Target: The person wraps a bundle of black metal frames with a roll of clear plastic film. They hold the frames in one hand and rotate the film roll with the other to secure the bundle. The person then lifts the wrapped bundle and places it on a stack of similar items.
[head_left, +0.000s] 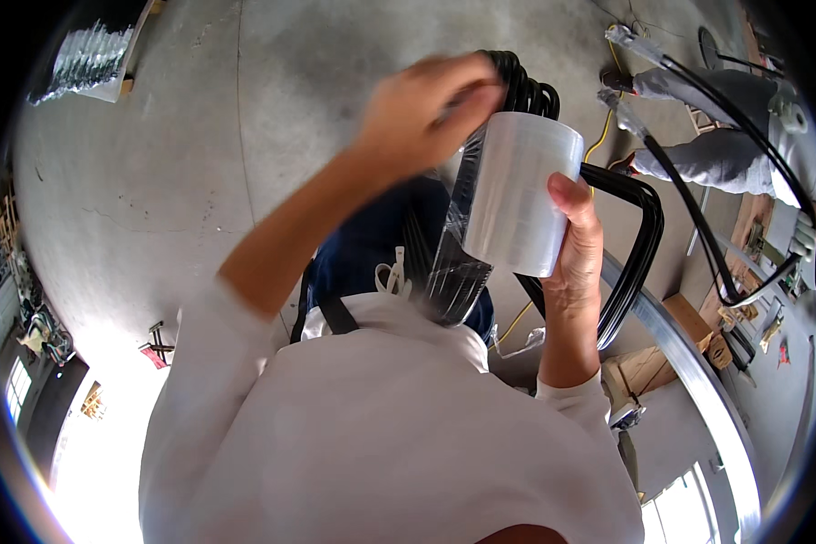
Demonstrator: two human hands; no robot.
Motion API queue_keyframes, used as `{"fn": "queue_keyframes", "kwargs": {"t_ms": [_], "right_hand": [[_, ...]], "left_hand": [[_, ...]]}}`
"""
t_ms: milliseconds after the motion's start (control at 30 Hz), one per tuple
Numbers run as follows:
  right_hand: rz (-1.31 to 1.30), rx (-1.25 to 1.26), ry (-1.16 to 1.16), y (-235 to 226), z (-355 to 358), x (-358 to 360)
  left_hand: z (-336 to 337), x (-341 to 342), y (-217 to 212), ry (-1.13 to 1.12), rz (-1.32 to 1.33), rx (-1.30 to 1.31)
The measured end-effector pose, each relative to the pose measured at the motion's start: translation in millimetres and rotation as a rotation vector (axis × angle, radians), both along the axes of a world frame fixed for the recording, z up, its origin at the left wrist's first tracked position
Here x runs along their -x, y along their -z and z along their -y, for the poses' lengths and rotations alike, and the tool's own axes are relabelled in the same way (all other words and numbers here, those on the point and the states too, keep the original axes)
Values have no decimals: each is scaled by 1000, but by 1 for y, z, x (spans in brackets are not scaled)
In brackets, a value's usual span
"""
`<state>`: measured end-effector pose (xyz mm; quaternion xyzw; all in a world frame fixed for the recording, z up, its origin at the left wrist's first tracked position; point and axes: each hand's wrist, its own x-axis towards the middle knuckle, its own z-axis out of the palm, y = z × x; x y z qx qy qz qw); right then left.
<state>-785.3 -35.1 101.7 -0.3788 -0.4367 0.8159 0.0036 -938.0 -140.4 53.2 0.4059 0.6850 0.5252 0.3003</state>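
Observation:
My right hand grips a roll of clear stretch film, its thumb lying across the face of the roll. Behind the roll is a bundle of bent black rods, with rounded ends showing above it. Clear film wraps the bundle's lower left part, close to my waist. My left hand is beside those rounded ends, fingers curled toward them but smeared by motion. Whether it touches the rods or film is unclear.
At the right, a person in grey trousers is near other bent black rods with film-wrapped ends. A curved metal rail runs along my right side, by cardboard boxes. A yellow cord lies on the concrete floor.

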Motion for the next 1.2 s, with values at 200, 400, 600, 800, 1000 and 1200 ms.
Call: {"fn": "queue_keyframes", "kwargs": {"t_ms": [200,400,600,800,1000,1200], "right_hand": [[40,-96,-116,3,-44,-19],[117,-62,25,7,-68,-48],[270,-59,115,165,-82,-104],[-3,489,98,191,20,4],[-214,604,12,183,43,52],[-270,407,-73,163,9,47]], "left_hand": [[-100,21,59,623,-632,-211],[-113,8,61,739,-597,-300],[-112,8,57,704,-594,-280],[-110,14,45,772,-719,-93],[3,48,41,-500,-428,115],[45,-3,37,-263,915,320]]}}
